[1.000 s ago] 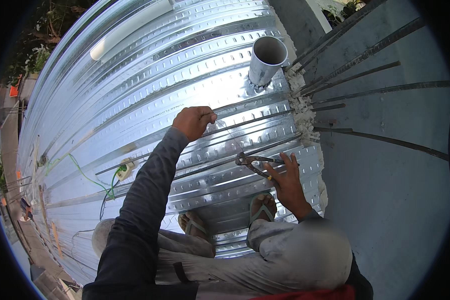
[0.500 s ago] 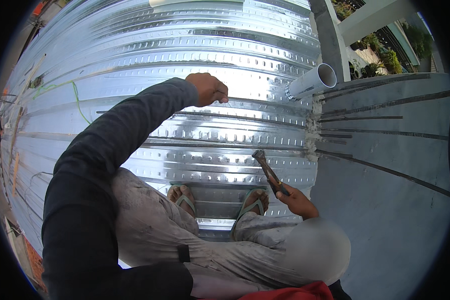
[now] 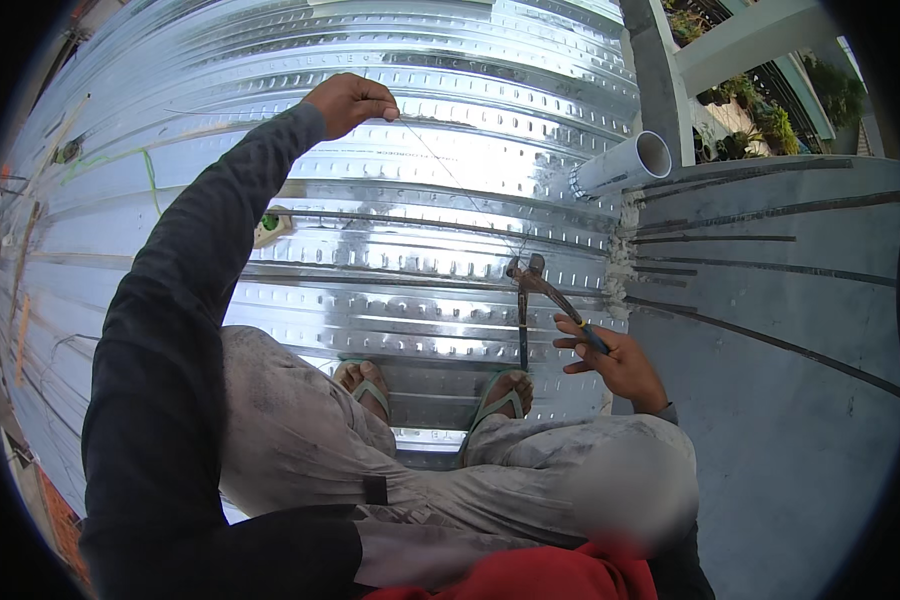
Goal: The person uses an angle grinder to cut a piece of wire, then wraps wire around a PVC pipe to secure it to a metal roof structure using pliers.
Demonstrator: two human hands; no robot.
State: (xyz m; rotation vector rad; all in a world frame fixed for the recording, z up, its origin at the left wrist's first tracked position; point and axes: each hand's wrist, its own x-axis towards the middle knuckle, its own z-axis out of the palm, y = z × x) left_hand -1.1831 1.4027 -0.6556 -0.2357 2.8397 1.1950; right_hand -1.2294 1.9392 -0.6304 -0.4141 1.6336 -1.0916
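Observation:
My left hand (image 3: 352,105) is raised over the ribbed metal decking, its fingertips pinched on a thin wire (image 3: 440,161). The wire slants down toward the head of a pair of end-cutting pincers (image 3: 526,270). With my right hand (image 3: 620,366) I hold these pincers by one handle, the fingers partly spread around it. The handles stand apart, and the other handle points down toward my right foot. Around the pincers' head lie long dark steel bars (image 3: 400,280) running across the decking. Whether the jaws touch the wire or a bar is hard to tell.
A white plastic pipe (image 3: 615,168) sticks up by the wall at the right. Several steel bars (image 3: 770,206) reach over the grey slab. My sandalled feet (image 3: 508,395) rest on the decking (image 3: 430,325). A green and cream object (image 3: 270,228) shows beside my left arm.
My left hand has moved up and left, and the wire now shows stretched out. The pincers have opened their handles and shifted slightly upward; my right hand's fingers have loosened.

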